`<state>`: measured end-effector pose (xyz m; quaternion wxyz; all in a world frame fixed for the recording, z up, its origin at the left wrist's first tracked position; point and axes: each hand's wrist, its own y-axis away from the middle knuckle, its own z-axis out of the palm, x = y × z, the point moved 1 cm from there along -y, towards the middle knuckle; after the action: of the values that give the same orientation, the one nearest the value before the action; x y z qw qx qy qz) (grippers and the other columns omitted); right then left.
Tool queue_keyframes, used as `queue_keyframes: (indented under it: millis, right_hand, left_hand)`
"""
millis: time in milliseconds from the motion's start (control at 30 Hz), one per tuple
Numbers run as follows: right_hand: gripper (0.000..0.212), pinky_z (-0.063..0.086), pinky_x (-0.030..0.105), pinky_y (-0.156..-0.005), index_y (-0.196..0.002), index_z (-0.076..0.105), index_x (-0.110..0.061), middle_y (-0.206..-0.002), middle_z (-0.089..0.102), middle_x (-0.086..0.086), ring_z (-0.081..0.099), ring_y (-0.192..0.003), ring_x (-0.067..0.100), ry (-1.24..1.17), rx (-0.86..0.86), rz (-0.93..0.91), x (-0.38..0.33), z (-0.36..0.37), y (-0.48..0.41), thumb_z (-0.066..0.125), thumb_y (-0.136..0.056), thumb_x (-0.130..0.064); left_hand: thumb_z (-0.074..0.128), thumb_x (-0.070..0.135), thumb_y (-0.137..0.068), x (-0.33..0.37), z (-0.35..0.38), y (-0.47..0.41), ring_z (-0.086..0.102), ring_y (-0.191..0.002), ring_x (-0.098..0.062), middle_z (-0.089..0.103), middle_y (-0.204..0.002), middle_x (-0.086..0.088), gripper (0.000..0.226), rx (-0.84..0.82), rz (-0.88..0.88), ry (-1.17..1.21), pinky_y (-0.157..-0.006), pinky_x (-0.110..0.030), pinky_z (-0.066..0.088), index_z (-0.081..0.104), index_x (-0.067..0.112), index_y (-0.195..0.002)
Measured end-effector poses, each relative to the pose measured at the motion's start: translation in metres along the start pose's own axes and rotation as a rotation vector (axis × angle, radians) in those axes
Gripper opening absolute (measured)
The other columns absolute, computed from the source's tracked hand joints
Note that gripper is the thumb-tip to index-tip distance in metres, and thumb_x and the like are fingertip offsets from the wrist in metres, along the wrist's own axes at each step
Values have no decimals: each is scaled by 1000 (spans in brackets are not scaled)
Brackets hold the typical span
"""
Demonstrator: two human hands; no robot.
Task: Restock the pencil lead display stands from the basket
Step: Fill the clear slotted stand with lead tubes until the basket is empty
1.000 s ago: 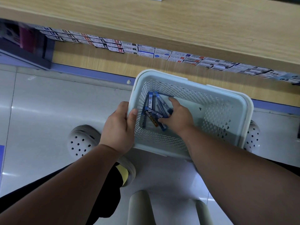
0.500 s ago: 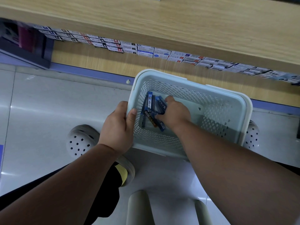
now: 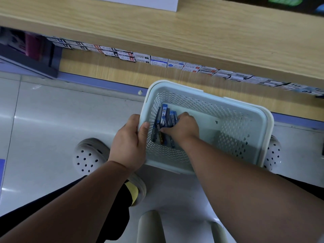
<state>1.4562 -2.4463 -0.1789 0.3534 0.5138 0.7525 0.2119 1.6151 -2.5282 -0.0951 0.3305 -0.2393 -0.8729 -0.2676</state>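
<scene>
Pale plastic stool legs (image 3: 149, 227) stand at the bottom edge, between two bare forearms. Beyond them black trousers (image 3: 112, 216) lead down to perforated off-white clogs on a glossy grey tiled floor (image 3: 52, 120). The left clog (image 3: 89, 155) is in plain view beside the basket, and the right clog (image 3: 273, 151) is half hidden behind the basket's right corner. The left hand (image 3: 129, 144) grips the left rim of the basket (image 3: 245, 109), with the thumb hooked over the inside of the wall and the fingers wrapped round the outside. This pale blue-green perforated tub sits between the feet, and whether anything besides that hand supports it cannot be told. The right hand (image 3: 182, 128) reaches down inside it, knuckles up, with fingers and thumb curled round a bunch of lead cases (image 3: 164, 114). These are slim and mostly blue, one marked HB, and one at the near end is amber. They lie roughly side by side against the left wall, and a few poke out past the grasp at both ends. Farther on, a purple kick strip (image 3: 105, 83) runs along the foot of a wooden unit. A recessed shelf there carries a long row of small boxes (image 3: 157, 62) with white, red and blue labels. Above it the wood-grain counter (image 3: 175, 32) spans the frame.
</scene>
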Motion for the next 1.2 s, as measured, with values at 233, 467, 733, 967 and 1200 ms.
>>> queue_keyframes:
  millis: [233, 467, 733, 967, 1200]
  right_hand:
    - [93, 49, 35, -89, -122, 50, -8, -125, 55, 12, 58, -116, 29, 52, -3, 69, -11, 6, -3, 94, -55, -55]
    - [80, 47, 30, -86, -123, 56, -9, -125, 58, 11, 60, -113, 26, 105, -39, 10, -11, 14, -2, 88, -66, -55]
    - [75, 45, 30, -77, -113, 59, -11, -118, 64, 9, 64, -109, 26, 33, -71, 131, -21, 14, -4, 92, -61, -54]
    - [82, 50, 36, -92, -122, 54, -9, -126, 60, 10, 60, -117, 29, -4, -68, 146, -20, 19, -5, 92, -62, -52]
    - [79, 49, 36, -94, -131, 51, -8, -131, 53, 13, 58, -117, 29, -2, -62, 131, -25, 27, 3, 89, -71, -44]
  left_hand:
    - [34, 46, -99, -3, 0, 0, 54, -66, -26, 58, -72, -1, 34, 0, 6, 0, -56, -39, 41, 51, 16, -100]
    - [34, 48, -99, 0, 0, 1, 57, -70, -26, 61, -76, -1, 36, -4, 1, 14, -61, -41, 45, 52, 17, -103]
    - [34, 49, -98, -1, 0, 1, 55, -68, -21, 59, -74, 2, 31, -2, -18, 18, -58, -36, 41, 49, 23, -99]
    - [36, 45, -100, -1, 1, 1, 55, -67, -20, 58, -73, 4, 19, 1, 1, 22, -58, -35, 39, 45, 29, -97]
    - [35, 47, -99, 0, 2, 2, 55, -68, -22, 58, -75, 2, 29, 2, -10, 31, -59, -38, 42, 49, 21, -99]
